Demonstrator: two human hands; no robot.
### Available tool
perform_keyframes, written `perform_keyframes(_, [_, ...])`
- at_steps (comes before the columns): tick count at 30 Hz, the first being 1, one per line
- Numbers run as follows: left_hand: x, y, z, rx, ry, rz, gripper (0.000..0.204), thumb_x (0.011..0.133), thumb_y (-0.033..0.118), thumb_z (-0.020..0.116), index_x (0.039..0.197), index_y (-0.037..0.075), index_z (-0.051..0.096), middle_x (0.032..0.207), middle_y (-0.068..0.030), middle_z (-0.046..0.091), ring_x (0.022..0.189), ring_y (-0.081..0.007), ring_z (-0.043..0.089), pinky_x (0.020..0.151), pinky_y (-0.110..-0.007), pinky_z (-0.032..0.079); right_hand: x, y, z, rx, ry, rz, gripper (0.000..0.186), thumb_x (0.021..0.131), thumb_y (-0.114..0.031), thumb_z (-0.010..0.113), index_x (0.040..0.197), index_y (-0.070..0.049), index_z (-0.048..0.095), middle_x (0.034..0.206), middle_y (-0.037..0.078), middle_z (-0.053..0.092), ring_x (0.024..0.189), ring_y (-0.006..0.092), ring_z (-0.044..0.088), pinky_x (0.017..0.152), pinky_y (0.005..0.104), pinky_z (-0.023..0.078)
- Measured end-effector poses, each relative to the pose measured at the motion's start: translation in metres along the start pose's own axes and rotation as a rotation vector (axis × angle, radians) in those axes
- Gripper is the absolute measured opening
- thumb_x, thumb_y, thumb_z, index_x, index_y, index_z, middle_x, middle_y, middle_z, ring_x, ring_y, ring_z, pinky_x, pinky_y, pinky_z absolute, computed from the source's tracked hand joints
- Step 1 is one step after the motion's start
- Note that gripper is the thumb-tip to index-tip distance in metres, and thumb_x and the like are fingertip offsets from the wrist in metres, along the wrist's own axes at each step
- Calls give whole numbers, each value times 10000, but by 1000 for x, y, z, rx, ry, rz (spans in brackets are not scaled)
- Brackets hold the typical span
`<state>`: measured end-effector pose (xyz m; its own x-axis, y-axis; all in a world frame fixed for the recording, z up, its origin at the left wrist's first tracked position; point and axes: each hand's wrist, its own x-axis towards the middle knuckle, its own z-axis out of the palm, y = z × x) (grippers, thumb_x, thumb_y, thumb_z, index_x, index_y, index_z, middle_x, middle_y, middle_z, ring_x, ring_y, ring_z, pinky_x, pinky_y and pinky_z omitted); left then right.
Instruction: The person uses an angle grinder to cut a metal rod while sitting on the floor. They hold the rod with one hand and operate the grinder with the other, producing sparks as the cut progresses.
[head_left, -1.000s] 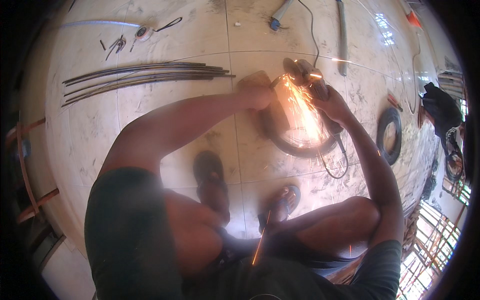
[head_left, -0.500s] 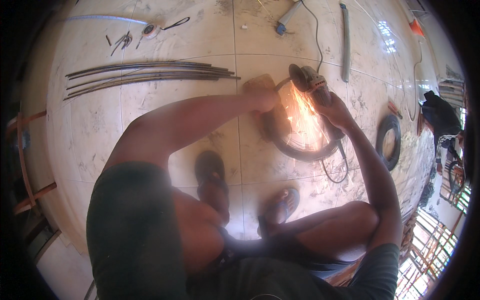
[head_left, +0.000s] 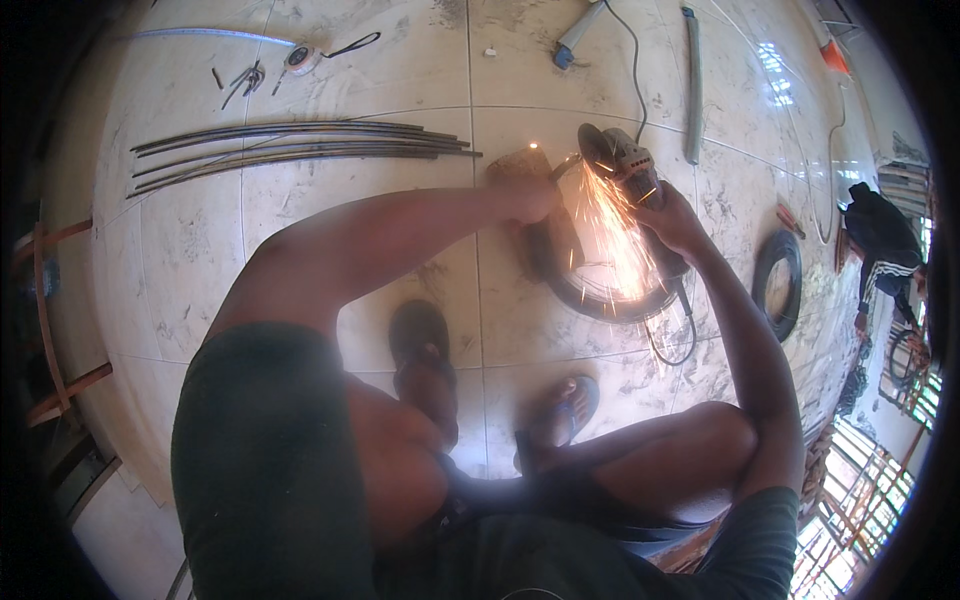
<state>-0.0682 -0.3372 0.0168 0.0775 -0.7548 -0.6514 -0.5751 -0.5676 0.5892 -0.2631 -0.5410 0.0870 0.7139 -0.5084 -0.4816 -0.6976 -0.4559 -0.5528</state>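
Observation:
My right hand (head_left: 672, 222) is wrapped round the body of an angle grinder (head_left: 632, 165), whose dark round disc (head_left: 597, 150) points up and away from me. My left hand (head_left: 532, 203) is closed on a short metal rod (head_left: 567, 166), its end against the disc. A bright stream of sparks (head_left: 615, 240) sprays down from the contact toward me. Under the sparks lies a dark ring (head_left: 610, 308), perhaps a tyre or a coil. Beside my left hand is a brown block (head_left: 518, 168), partly covered by the hand. My left fingers are blurred.
Several long metal rods (head_left: 300, 145) lie at left. Beyond them are a tape measure (head_left: 300, 60) and short metal pieces (head_left: 243, 82). The grinder's cord (head_left: 690, 325) loops near my right forearm. A dark coil (head_left: 777, 280) and a bending person (head_left: 885, 245) are at right.
Sparks keep spraying, and a glowing spot now shows by the brown block. Both hands stay almost in place. The person at right has shifted, with a striped sleeve now reaching down.

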Motion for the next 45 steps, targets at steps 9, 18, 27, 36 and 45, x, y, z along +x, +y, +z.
perform_keyframes(9, [-9,15,-3,-103,43,-44,347,1033,129,425,959,-83,690,700,-179,705,559,-275,726,525,-392,609,6,20,-1,81,-3,-11,562,868,-229,793,1328,23,592,1115,138,712,978,202,671,884,358,535])
perform_keyframes(18, [-10,7,-2,-29,45,-21,346,998,109,451,828,-69,694,674,-176,708,571,-277,737,544,-387,610,-3,-13,1,99,-32,21,580,883,-253,798,1337,36,583,1124,138,707,987,191,667,891,340,534])
perform_keyframes(27, [-7,4,0,-59,77,-4,364,1001,112,449,809,-79,691,661,-179,704,565,-287,736,539,-401,612,-1,-1,1,54,-22,-20,584,865,-275,804,1323,24,599,1108,119,712,963,193,678,874,348,543])
perform_keyframes(36, [-3,6,-4,110,-8,82,319,964,69,463,806,-91,690,666,-192,709,571,-291,736,530,-401,611,-4,7,-2,64,-24,-20,615,847,-311,795,1333,15,604,1101,124,713,953,191,681,860,353,539])
perform_keyframes(45, [12,-16,8,-120,33,-104,312,976,87,455,846,-79,685,664,-178,691,563,-293,730,514,-394,611,-1,3,3,32,-56,-4,720,815,-343,813,1404,-6,570,1198,210,716,1104,314,698,958,410,526])
